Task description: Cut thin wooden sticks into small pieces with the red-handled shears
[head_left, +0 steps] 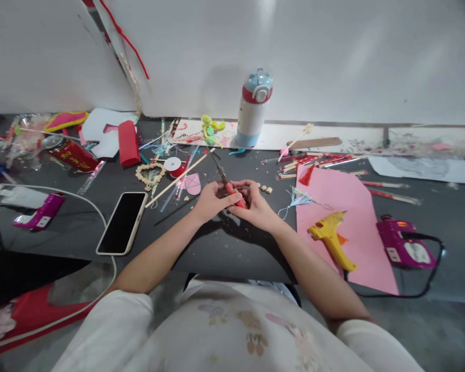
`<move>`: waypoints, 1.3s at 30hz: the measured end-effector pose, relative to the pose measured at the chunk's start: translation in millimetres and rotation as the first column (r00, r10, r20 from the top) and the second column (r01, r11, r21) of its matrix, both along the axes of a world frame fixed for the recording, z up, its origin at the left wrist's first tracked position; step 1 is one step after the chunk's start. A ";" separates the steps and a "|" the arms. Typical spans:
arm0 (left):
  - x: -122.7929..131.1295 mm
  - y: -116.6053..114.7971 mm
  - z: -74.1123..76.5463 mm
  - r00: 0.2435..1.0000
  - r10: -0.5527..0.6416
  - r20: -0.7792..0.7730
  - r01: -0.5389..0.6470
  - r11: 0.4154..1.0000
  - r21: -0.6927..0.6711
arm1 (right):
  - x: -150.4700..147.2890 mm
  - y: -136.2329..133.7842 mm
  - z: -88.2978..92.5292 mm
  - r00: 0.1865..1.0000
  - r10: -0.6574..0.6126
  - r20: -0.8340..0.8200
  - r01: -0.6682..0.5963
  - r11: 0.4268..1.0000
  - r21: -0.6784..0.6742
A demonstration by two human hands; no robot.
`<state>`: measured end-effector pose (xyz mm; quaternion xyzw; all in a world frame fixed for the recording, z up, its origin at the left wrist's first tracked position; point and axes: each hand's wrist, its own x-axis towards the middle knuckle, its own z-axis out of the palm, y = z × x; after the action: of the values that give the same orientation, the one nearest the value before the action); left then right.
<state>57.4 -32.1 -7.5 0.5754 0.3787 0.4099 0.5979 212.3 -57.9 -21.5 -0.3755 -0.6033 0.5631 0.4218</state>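
The red-handled tool is up between the two hands, above the near middle of the tabletop, its dark metal end slanting away and to the left. The left hand has its grip closed on the handles, thumb laid across them; the right hand grasps the handle end, fingers curled inward. Whether the fingertips also pinch something small cannot be told. The step in hand seems to be handling or adjusting this tool rather than applying it, as its tip touches nothing plainly visible. Just beyond the right hand lie small pale pieces; near the left are a pink paper piece and a long wooden stick, while a yellow glue gun rests on a pink sheet. As a judgement, the next move calls for one steady hold on the handles, the other hand's fingers kept off the metal end.
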 end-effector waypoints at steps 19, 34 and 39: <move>-8.1 4.7 6.3 0.982 -0.091 -0.168 0.066 0.987 -0.146 | -6.7 -6.5 6.7 0.974 0.112 0.195 -0.064 0.970 -0.234; 1.5 0.9 -2.3 0.999 0.038 0.019 -0.032 0.969 -0.244 | -5.1 1.3 -3.1 0.981 0.075 0.177 -0.040 0.979 -0.198; 2.0 0.6 -1.9 0.999 0.051 0.007 -0.048 0.968 -0.245 | -6.7 0.0 1.6 0.988 0.096 0.124 -0.064 0.968 -0.242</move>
<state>59.4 -31.5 -9.4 0.4848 0.4366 0.3787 0.6565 205.6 -57.9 -19.9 -0.4358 -0.5735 0.6210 0.3091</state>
